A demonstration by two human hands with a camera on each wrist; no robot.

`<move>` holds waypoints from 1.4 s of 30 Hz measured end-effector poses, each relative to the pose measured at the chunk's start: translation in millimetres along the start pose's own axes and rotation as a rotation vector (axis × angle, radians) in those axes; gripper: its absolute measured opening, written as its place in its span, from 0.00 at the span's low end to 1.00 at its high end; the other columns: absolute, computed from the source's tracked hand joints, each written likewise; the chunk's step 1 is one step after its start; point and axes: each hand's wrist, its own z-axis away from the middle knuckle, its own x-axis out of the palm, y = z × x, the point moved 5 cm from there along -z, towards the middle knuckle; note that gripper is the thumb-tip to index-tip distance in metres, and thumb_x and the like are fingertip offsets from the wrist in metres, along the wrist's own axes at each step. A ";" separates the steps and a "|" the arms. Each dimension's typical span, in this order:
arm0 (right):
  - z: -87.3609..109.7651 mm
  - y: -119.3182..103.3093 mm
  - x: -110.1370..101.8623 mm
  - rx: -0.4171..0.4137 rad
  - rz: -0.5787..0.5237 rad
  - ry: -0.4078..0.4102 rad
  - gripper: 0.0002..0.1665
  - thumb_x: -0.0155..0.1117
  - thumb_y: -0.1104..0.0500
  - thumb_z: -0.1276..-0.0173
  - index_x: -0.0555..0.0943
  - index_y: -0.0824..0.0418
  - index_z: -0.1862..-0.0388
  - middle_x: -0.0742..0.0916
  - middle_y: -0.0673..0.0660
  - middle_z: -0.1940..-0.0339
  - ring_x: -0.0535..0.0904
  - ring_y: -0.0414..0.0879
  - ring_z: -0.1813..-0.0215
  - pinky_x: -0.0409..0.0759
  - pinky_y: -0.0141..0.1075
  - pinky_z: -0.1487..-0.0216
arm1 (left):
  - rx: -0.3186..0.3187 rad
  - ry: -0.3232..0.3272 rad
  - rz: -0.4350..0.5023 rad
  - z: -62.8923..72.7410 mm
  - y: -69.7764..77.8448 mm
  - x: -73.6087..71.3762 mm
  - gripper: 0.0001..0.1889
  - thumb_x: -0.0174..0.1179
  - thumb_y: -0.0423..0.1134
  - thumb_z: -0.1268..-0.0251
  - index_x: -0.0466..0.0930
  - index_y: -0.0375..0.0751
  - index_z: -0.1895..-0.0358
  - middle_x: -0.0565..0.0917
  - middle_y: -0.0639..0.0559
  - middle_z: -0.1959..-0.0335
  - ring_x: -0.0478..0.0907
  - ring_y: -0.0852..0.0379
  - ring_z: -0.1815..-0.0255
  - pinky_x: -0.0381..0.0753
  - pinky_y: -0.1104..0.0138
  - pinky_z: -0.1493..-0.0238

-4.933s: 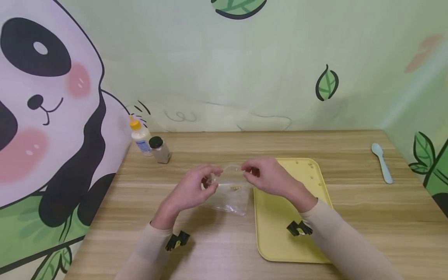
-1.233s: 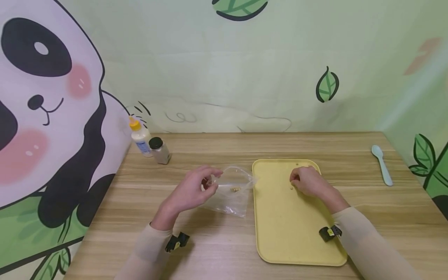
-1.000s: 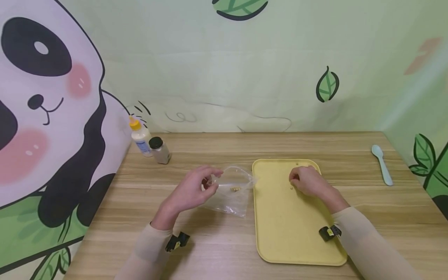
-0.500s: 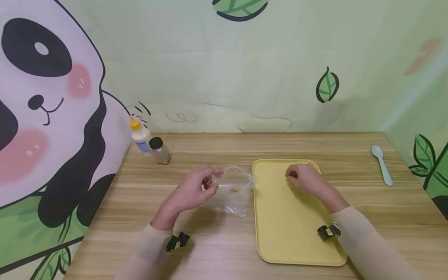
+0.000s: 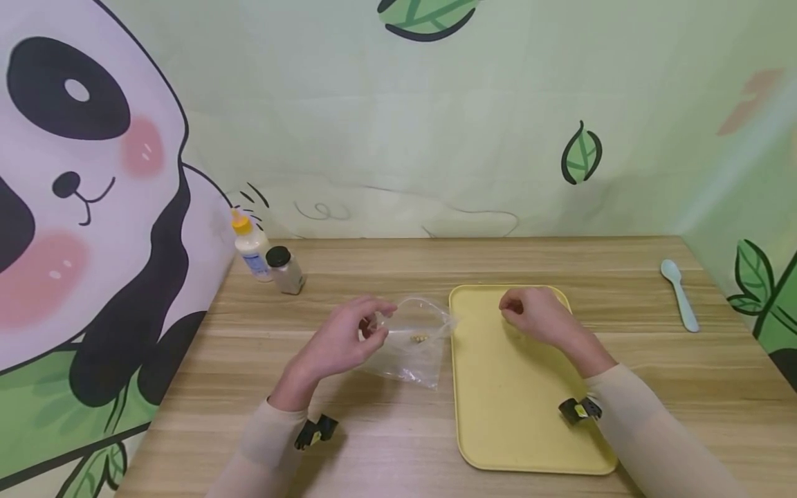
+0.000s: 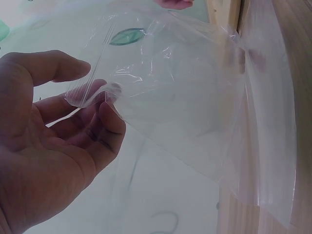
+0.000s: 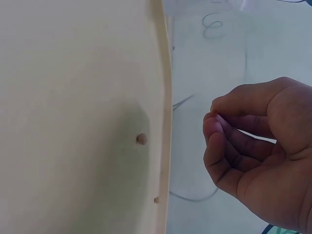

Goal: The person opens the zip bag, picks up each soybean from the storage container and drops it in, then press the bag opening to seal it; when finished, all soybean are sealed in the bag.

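Observation:
My left hand (image 5: pixel 345 337) holds a clear plastic zip bag (image 6: pixel 180 107) by its upper edge, fingers curled round the film. The bag's mouth stands open, and a small cluster of tan beans (image 5: pixel 419 338) shows in it. Over the far part of the yellow tray (image 5: pixel 517 415) is my right hand (image 5: pixel 537 315), thumb and fingertips pinched together. A hint of tan shows at those fingertips, the bean itself mostly hidden by them. In the right wrist view one loose bean (image 7: pixel 141 139) lies on the tray and another small bean (image 7: pixel 156 200) sits close to the rim.
A glue bottle with a yellow cap (image 5: pixel 252 247) and a small jar with a black lid (image 5: pixel 286 271) stand together at the back left. A pale blue spoon (image 5: pixel 680 295) lies at the right. The panda-patterned wall borders the table.
My right hand left the bag for the tray, then shifted slightly left over it. The bean that showed below its fingertips is no longer visible in the head view. My left hand stays still.

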 end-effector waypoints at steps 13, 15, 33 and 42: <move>-10.4 -26.6 -10.0 -0.018 -0.066 -0.007 0.07 0.62 0.61 0.34 0.85 0.62 0.62 0.87 0.52 0.70 0.80 0.41 0.67 0.81 0.39 0.63 | -0.002 0.002 0.002 -0.5 -1.0 0.1 0.18 0.61 0.32 0.40 0.80 0.38 0.45 0.82 0.49 0.60 0.73 0.61 0.69 0.82 0.63 0.65; -12.1 -32.4 -11.6 -0.026 -0.069 -0.006 0.07 0.61 0.61 0.34 0.85 0.62 0.62 0.87 0.51 0.70 0.80 0.41 0.68 0.80 0.38 0.64 | -0.001 0.003 0.005 -0.8 -1.7 0.6 0.18 0.62 0.32 0.40 0.80 0.38 0.45 0.82 0.49 0.60 0.73 0.61 0.69 0.82 0.63 0.65; -25.6 -83.8 -22.8 -0.147 -0.135 0.040 0.06 0.63 0.61 0.35 0.86 0.61 0.63 0.87 0.51 0.70 0.80 0.40 0.68 0.80 0.35 0.64 | 0.009 0.007 0.006 -1.2 -3.5 1.8 0.18 0.62 0.31 0.40 0.80 0.38 0.45 0.82 0.49 0.61 0.73 0.61 0.69 0.82 0.62 0.66; -31.7 -109.2 -20.6 -0.199 -0.160 0.042 0.05 0.65 0.63 0.36 0.86 0.61 0.64 0.87 0.52 0.70 0.80 0.39 0.69 0.81 0.34 0.65 | 0.009 0.003 0.014 -1.5 -4.5 2.7 0.18 0.62 0.31 0.40 0.80 0.38 0.45 0.82 0.49 0.61 0.73 0.61 0.69 0.82 0.61 0.66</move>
